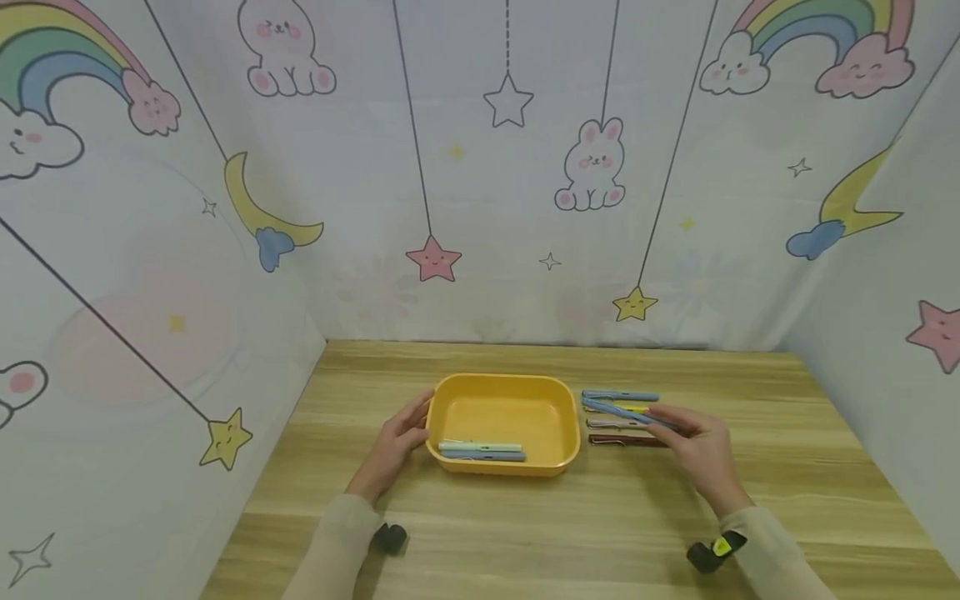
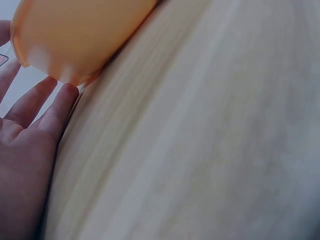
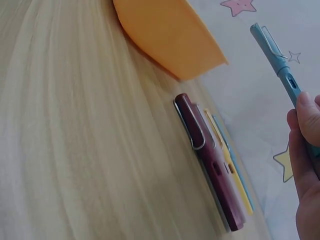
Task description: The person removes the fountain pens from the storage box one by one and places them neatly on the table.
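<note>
My right hand pinches a blue pen between thumb and fingers, its capped end pointing toward the yellow tray. The held pen is above the table, over a row of pens. In that row lie a blue pen, a partly covered yellow pen, a pale pinkish pen and a dark maroon pen. My left hand touches the tray's left side with extended fingers. Inside the tray, a light green pen and a blue pen lie along the front wall.
The wood-grain table is bordered by white cloth walls with printed stars, moons and rabbits. Dark wrist-camera mounts sit at both wrists, just above the tabletop.
</note>
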Motion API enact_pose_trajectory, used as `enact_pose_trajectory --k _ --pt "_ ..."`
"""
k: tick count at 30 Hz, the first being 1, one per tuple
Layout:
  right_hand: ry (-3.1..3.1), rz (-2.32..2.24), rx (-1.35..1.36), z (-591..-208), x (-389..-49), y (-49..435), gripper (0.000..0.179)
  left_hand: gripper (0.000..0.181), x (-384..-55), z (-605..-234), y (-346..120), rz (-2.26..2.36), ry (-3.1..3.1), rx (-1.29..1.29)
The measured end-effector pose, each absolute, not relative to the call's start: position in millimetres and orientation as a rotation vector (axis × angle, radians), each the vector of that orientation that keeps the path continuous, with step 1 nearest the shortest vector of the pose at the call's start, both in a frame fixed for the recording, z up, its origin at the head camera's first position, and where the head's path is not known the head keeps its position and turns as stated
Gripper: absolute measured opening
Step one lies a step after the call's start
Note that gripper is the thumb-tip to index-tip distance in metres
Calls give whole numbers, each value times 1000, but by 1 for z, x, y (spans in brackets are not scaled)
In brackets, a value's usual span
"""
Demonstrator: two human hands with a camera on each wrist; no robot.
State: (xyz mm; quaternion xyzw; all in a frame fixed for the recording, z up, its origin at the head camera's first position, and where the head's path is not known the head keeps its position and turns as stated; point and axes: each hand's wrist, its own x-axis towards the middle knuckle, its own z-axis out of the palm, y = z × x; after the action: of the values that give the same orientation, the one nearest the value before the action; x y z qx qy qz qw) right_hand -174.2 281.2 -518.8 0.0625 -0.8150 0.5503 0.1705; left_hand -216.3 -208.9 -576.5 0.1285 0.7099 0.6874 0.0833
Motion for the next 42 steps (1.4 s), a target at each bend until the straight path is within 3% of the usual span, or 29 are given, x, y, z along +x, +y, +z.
enact_pose_trajectory --k 19,42 --pt "-2488 1449 133 -545 -161 296 25 66 -217 -575 -211 2056 2114 384" --pt "-2520 1140 283 -565 -162 298 27 66 -223 -575 -212 2050 2116 384"
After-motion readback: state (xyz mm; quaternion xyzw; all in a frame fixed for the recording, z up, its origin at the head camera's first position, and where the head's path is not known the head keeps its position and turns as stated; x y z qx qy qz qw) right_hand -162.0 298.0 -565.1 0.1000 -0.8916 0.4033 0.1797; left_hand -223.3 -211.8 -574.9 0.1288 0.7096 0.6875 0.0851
